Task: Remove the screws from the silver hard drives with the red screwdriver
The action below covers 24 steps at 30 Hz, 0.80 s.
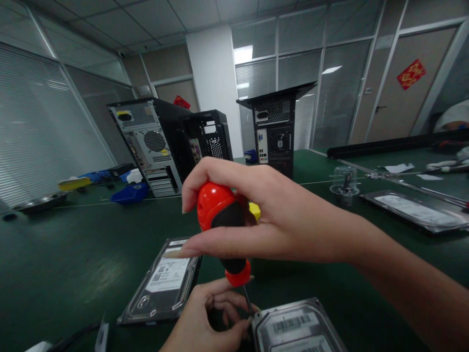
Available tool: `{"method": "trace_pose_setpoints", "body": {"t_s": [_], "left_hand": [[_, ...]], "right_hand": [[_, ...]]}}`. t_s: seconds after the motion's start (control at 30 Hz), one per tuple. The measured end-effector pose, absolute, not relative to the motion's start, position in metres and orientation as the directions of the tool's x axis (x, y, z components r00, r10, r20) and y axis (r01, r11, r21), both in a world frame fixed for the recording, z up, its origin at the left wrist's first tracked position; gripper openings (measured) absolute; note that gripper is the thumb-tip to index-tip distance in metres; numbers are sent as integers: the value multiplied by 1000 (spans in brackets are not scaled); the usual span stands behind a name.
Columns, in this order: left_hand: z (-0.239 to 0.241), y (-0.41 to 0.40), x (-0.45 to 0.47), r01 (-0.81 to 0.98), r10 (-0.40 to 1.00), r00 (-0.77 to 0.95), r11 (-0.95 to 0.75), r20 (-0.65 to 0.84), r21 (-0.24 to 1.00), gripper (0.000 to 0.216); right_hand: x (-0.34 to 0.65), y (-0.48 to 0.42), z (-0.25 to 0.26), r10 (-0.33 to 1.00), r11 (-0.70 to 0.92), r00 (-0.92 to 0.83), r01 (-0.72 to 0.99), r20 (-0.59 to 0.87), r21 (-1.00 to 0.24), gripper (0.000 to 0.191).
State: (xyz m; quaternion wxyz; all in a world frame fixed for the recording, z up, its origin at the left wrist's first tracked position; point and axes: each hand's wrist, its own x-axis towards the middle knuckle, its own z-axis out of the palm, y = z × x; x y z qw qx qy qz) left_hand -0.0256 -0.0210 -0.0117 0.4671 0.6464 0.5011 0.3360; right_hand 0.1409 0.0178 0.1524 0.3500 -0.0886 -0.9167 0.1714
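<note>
My right hand (pixel 271 210) is wrapped round the handle of a red and black screwdriver (pixel 216 205), which points down and slightly to the right. Its thin shaft meets the upper left corner of a silver hard drive (pixel 289 325) at the bottom edge of view. Beside that corner, my left hand (pixel 208 315) has its fingers curled and its thumb against the drive's edge, close to the screwdriver tip; its inner fingertips are partly hidden. A second hard drive (pixel 164 278) with a white label lies flat to the left of my hands.
Computer cases (pixel 164 142) stand at the back left, another case (pixel 274 132) at back centre. A blue tray (pixel 130 194) and metal dish (pixel 40 203) sit left. At right are a clear plastic cup (pixel 345 181) and another hard drive (pixel 414 210). A person's sleeve (pixel 452 117) shows far right.
</note>
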Motion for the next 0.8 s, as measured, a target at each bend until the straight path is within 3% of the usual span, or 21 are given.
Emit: {"method": "trace_pose_setpoints", "body": {"t_s": [0.17, 0.4, 0.6, 0.8], "left_hand": [[-9, -21, -25, 344, 963, 265, -57, -39, 937, 23], [-13, -19, -28, 260, 960, 265, 16, -87, 965, 49], [0, -21, -18, 255, 969, 202, 90, -144, 963, 44], [9, -26, -17, 443, 985, 168, -47, -32, 895, 27]], "right_hand": [[138, 19, 150, 312, 918, -736, 71, 601, -389, 25], [144, 18, 151, 384, 879, -756, 123, 530, -461, 28], [144, 18, 153, 329, 891, -767, 57, 551, -451, 19], [144, 17, 154, 336, 883, -790, 75, 512, -464, 26]]}}
